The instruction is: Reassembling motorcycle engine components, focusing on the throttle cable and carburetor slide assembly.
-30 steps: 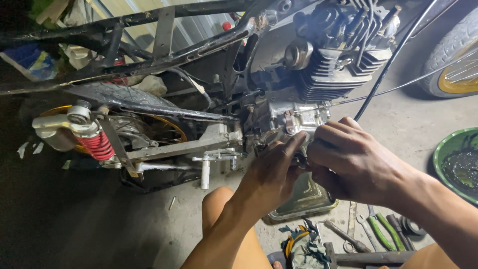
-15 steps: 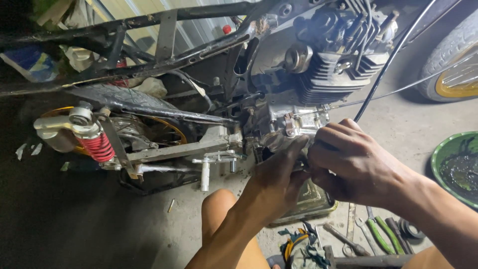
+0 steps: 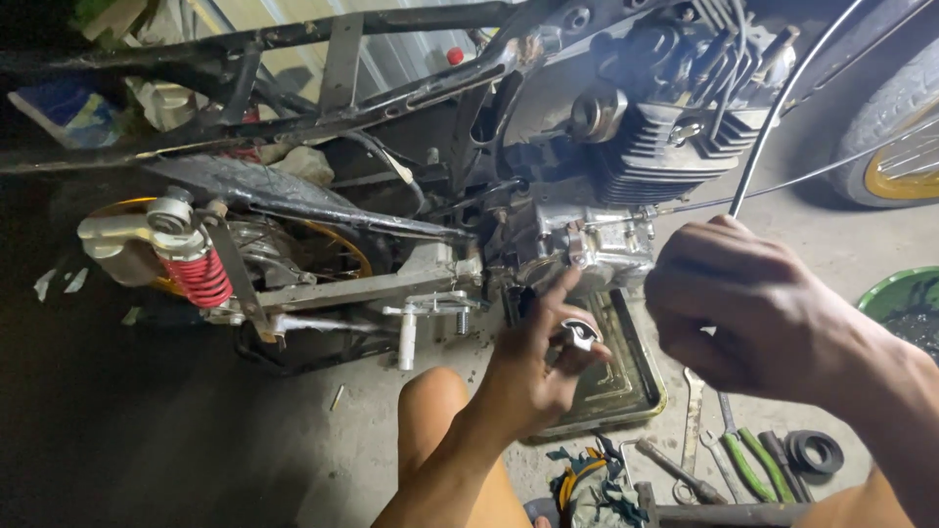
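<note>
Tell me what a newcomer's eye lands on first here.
The stripped motorcycle frame and its finned engine fill the top. At centre the left hand pinches a small metal part over a drip tray, the right hand beside it. A red shock spring stands out at left.

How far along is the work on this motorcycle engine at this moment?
Done: the left hand holds a small round metal part clear of the engine case. In hand: the right hand is closed above the metal tray; its contents are hidden. Left: pliers and wrenches lie on the floor.
</note>
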